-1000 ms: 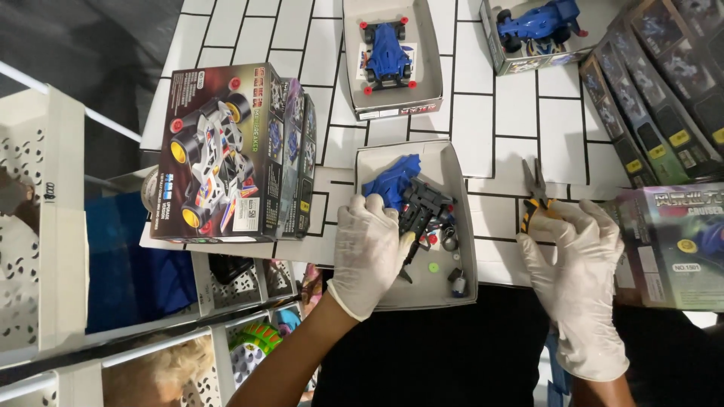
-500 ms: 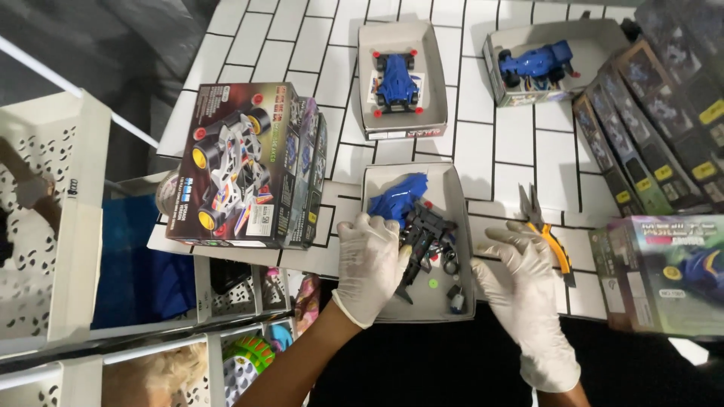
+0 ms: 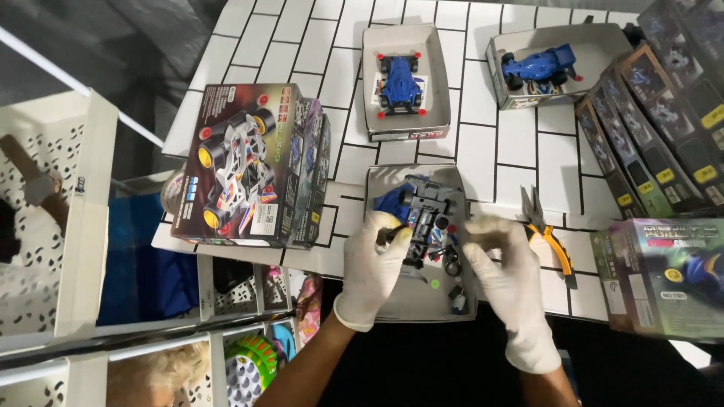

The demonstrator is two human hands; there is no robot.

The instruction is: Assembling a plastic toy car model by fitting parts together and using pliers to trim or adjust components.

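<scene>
While the right hand [image 3: 504,267], gloved in white, lay flat on the tiled table near the orange-handled pliers [image 3: 549,240] a second ago, it has since come in over the shallow grey cardboard tray [image 3: 392,301] at lower centre and now sits beside the left hand [image 3: 375,265], so both hands have closed in on the same piece and the work has moved from one-handed holding to two-handed handling. The left hand, also in a white glove, is curled around the near end of the black plastic toy-car chassis [image 3: 427,215], fingers wrapped and gripping it just above the tray. The right hand is blurred; its fingers are bent and half closed near the chassis's right side, but whether they pinch a part or only touch it I cannot tell. A blue car body shell [image 3: 391,202] lies under the chassis in the tray's upper left, with small loose parts [image 3: 451,265] scattered in the tray below it. Left of the tray stands a stack of printed model-car boxes [image 3: 253,166]; two finished blue cars [image 3: 400,83] rest in open trays toward the top of the frame.
</scene>
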